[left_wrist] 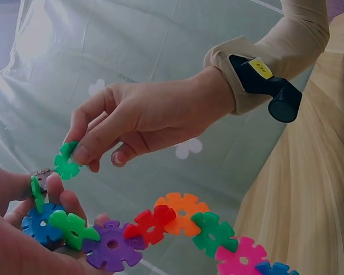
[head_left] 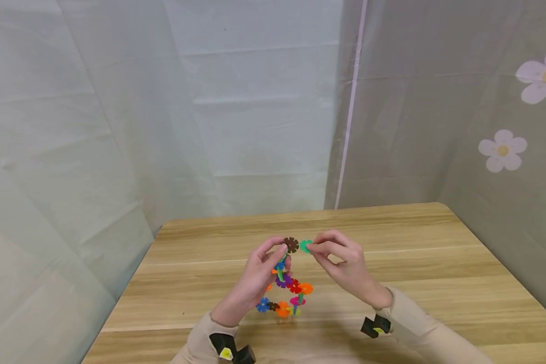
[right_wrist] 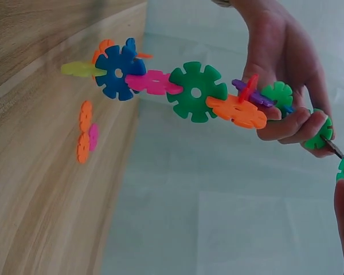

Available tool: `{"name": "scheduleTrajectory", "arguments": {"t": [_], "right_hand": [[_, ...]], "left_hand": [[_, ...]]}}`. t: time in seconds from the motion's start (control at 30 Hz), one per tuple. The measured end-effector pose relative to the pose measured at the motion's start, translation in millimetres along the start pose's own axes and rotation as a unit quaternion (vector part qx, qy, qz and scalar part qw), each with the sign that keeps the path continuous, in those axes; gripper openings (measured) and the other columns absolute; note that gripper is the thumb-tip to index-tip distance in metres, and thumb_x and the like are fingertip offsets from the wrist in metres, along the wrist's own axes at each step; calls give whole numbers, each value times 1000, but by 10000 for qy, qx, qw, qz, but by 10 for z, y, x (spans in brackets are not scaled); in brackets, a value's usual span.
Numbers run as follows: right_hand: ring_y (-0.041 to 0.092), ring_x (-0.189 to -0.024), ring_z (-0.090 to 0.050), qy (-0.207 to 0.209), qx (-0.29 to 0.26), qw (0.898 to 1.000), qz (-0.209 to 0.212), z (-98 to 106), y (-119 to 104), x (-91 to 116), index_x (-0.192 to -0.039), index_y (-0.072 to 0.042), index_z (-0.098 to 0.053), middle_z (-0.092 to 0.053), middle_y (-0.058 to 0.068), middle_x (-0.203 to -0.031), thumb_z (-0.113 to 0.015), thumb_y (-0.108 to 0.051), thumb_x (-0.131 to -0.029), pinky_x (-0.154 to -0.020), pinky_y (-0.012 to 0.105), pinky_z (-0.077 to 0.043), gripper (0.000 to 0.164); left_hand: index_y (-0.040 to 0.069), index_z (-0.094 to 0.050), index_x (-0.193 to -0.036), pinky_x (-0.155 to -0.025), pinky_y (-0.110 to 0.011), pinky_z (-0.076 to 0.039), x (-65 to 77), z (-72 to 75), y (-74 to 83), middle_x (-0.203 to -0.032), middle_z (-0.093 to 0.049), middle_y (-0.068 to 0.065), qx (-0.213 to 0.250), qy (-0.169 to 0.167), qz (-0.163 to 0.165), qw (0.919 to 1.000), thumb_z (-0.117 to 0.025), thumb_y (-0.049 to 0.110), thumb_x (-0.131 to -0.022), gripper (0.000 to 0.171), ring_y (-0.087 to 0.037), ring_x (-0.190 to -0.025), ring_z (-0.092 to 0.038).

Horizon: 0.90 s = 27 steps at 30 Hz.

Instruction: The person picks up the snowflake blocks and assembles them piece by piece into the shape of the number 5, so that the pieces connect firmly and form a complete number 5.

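- L. hand: thumb & forefinger pinch the brown disc at its rim; other fingers bent beside the upper chain.
- R. hand: thumb & forefinger pinch the bright-green disc; other fingers loosely bent.
- Brown & bright-green discs: rims v. close, over the tabletop, btwn its L. & R. edges, somewhat nearer the L.; whether slotted together, cannot tell.
- Chain of notched plastic discs: runs from L. hand toward the person's side of the tabletop, well in from the far edge; contact w/ the surface cannot be told.
- Chain, mid part, in order: purple disc, red disc, orange disc, dark-green disc, pink disc.
- Chain, lower part (head view), L. to R.: blue disc, small dark disc, second orange disc, yellow disc.
- Wrists: beige sleeves, ea. w/ a black device.
- Bkgd: pale sheeting behind the far edge; white flower prints beyond the R. edge.
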State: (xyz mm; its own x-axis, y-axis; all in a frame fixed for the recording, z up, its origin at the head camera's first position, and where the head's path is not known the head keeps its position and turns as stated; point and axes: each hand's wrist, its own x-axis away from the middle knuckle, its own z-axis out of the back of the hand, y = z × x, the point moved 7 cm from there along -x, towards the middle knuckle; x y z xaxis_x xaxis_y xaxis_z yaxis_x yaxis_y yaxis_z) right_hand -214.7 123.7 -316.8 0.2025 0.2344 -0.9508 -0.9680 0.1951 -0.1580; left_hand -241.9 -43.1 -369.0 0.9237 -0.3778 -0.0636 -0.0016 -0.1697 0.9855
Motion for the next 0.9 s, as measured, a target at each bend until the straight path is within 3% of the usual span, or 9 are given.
{"name": "scheduleTrajectory", "arguments": {"t": [0.4,0.9], "right_hand": [[11,-62,-56,41,187,9997,176,-24,-42,-19,-87,-3,-73,-61,8,-80,-67,-12,-90,-60,14,-49,12],[10,-56,-53,-12,546,9984,120,-51,-93,-60,-80,-5,-71,-54,1,-68,-61,-12,-94,-53,13,-44,20]], "left_hand": [[21,-56,-105,-71,-29,-54,-6,-43,-39,-70,-58,5,136,-116,-56,9998,-49,28,-102,10,-11,-68,-56],[23,-51,-94,-75,-31,-54,-26,-96,9,-69,-54,5,33,-229,-53,9997,-47,30,-102,11,-11,-66,-51]]}}
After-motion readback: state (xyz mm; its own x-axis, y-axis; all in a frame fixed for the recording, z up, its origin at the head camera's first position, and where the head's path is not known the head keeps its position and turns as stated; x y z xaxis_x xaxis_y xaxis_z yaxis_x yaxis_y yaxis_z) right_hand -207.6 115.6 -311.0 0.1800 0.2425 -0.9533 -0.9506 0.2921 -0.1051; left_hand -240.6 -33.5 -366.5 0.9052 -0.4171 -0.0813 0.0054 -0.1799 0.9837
